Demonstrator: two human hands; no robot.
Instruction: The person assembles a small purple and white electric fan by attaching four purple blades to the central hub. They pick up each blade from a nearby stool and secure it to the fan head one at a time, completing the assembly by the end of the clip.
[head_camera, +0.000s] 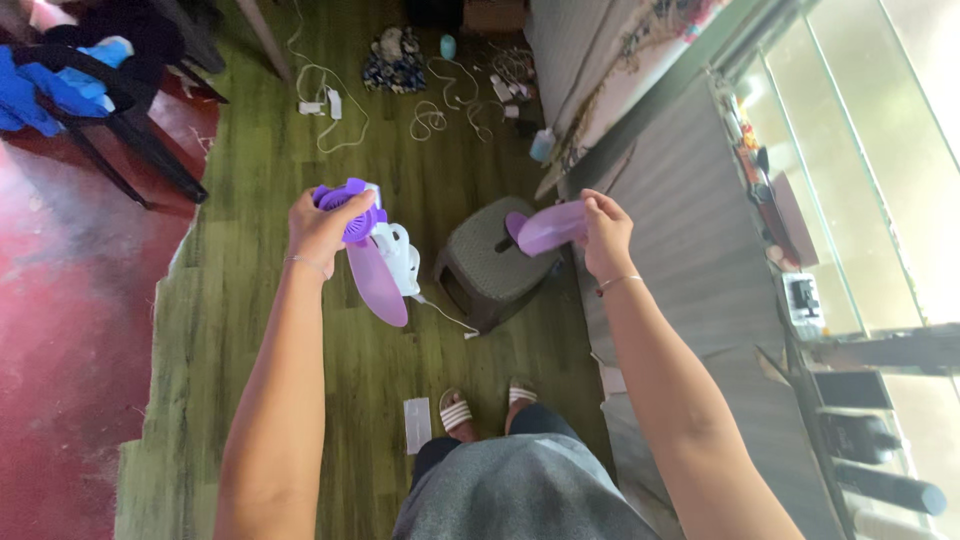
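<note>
My left hand (322, 226) grips a small purple and white fan assembly (375, 245): a purple hub at the top, a white motor body and one purple blade hanging down, with a thin white cord trailing toward the floor. My right hand (606, 232) pinches a separate purple fan blade (548, 227) by one end, held out level to the left. The two hands are raised at chest height, roughly a forearm's length apart. Below them my feet in striped sandals (485, 405) stand on green wood-look flooring.
A grey woven stool (492, 262) stands under the hands. White cables and chargers (335, 105) lie on the floor farther off. A dark chair with blue and black clothes (80, 75) is at upper left. A glass display counter (850, 230) runs along the right. A white paper (417, 424) lies near my feet.
</note>
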